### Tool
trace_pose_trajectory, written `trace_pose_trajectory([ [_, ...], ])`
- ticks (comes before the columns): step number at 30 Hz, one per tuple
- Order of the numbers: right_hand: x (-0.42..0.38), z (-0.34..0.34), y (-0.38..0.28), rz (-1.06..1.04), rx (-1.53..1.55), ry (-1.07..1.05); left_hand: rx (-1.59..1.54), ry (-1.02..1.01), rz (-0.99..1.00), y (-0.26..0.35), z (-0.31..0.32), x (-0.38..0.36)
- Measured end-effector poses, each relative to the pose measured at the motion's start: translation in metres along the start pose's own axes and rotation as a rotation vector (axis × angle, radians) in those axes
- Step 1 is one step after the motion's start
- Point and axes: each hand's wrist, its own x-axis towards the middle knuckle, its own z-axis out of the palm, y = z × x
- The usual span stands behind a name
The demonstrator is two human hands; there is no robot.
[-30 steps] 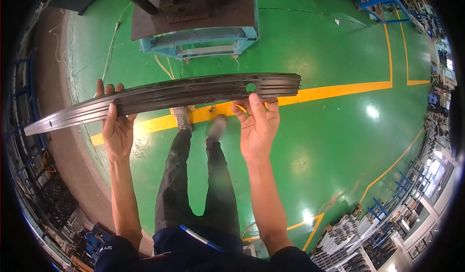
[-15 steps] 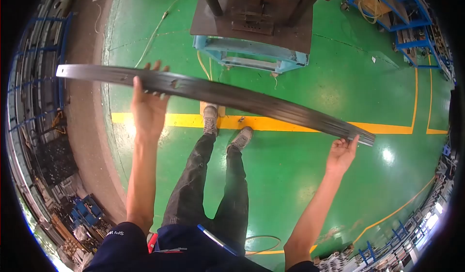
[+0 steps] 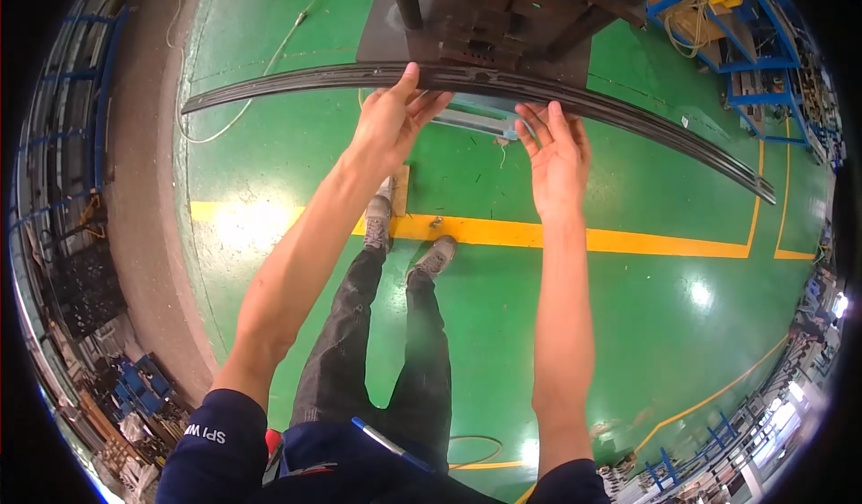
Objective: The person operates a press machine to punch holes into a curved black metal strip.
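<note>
A long, dark, slightly curved metal strip (image 3: pixel 628 113) with lengthwise grooves stretches across the upper view, in front of the machine. My left hand (image 3: pixel 391 118) is closed on it left of its middle, thumb on the upper face and the other fingers under the near edge. Right of the middle, my right hand (image 3: pixel 558 154) has its fingers apart and loosely curled, with fingertips right at the strip's near edge. Behind the strip is the brown steel bed (image 3: pixel 382 37) of the machine, on a light blue frame (image 3: pixel 480 118).
Blue shelving (image 3: pixel 763 82) with cables and boxes stands at the right. Racks of long profiles (image 3: pixel 76 109) line the left side. A hose (image 3: pixel 278 55) lies on the green floor, and a yellow line (image 3: pixel 628 242) runs past my shoes (image 3: pixel 377 221).
The strip has moved forward and right, up to the machine, and turned more level. My right hand has left its right end and come near the middle. My left hand has moved right.
</note>
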Motion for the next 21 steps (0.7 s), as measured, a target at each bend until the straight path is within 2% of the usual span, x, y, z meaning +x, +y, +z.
trace_pose_trajectory([
  [5,0.022,0.003,0.007,-0.004,-0.048,0.034,-0.012,-0.094,0.027,0.005,0.0,0.019],
  [9,0.028,0.007,0.013,0.043,-0.044,0.038,-0.019,-0.065,0.043,0.013,0.0,0.028],
  [17,0.031,0.008,0.019,-0.027,0.029,0.086,-0.017,-0.032,-0.029,0.018,0.006,0.028],
  [21,0.032,0.007,0.022,-0.047,0.055,0.084,-0.006,-0.09,-0.024,0.02,0.004,0.028],
])
